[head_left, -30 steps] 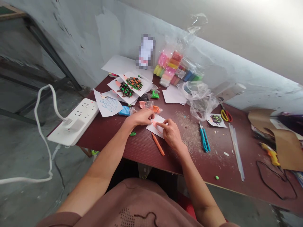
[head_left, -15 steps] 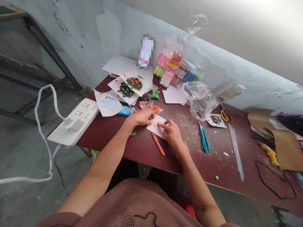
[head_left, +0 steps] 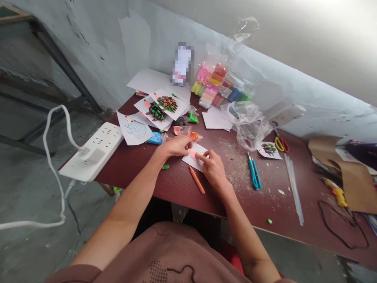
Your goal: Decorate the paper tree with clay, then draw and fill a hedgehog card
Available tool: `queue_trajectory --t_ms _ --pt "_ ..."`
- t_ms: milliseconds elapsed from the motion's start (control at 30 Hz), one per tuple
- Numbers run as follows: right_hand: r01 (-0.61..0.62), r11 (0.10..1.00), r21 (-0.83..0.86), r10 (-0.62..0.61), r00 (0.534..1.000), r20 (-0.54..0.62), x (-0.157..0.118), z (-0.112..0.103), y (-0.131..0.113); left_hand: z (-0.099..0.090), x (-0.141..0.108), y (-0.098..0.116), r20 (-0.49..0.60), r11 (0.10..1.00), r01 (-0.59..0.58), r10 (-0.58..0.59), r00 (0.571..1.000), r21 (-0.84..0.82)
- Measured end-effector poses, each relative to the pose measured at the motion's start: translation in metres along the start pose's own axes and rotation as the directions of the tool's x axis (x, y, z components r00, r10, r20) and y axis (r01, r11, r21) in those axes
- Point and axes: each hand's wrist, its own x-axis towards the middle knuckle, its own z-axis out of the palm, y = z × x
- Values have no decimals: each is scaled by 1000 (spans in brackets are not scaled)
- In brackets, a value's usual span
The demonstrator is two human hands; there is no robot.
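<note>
A small white card (head_left: 198,164) with an orange outline lies on the dark red table, and flat pink clay (head_left: 193,153) sits on its left part. My left hand (head_left: 180,146) rests at the card's upper left edge, fingers curled together; whatever they pinch is too small to see. My right hand (head_left: 212,165) is on the card's right side, index finger stretched out and its tip at the pink clay. An orange pen (head_left: 196,180) lies just below the card. Packets of orange clay (head_left: 194,136) and blue clay (head_left: 155,138) are beyond my left hand.
Hedgehog pictures (head_left: 167,104) lie at the back left, near a white power strip (head_left: 93,151). Bagged coloured clay (head_left: 219,88) and a phone (head_left: 182,65) stand by the wall. Teal cutters (head_left: 254,173), scissors (head_left: 281,144), glue sticks (head_left: 293,188) and a yellow glue gun (head_left: 337,192) are rightward.
My right hand has shifted very slightly left, its index fingertip still on the pink clay. My left hand has kept its place.
</note>
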Motion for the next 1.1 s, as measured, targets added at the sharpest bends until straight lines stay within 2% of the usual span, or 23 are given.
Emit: queue_trajectory --t_ms 133,300,600,800,1100 --pt "-4 1000 -9 4 1000 18 -2 -2 1 0 0 0 8 1000 2 -2 1000 -11" --pt "-34 998 48 36 999 -24 -4 -2 4 0 0 0 5 1000 11 -11 1000 -20" --pt "4 998 -59 -1 999 51 6 -5 -8 1 0 -2 3 1000 5 -4 1000 -29" --pt "42 993 -110 -38 998 41 6 -5 -7 3 2 -4 -5 1000 2 -2 1000 -24" --pt "22 992 -121 -16 999 50 1 -8 -6 1 1 -2 -1 1000 -4 4 1000 -13"
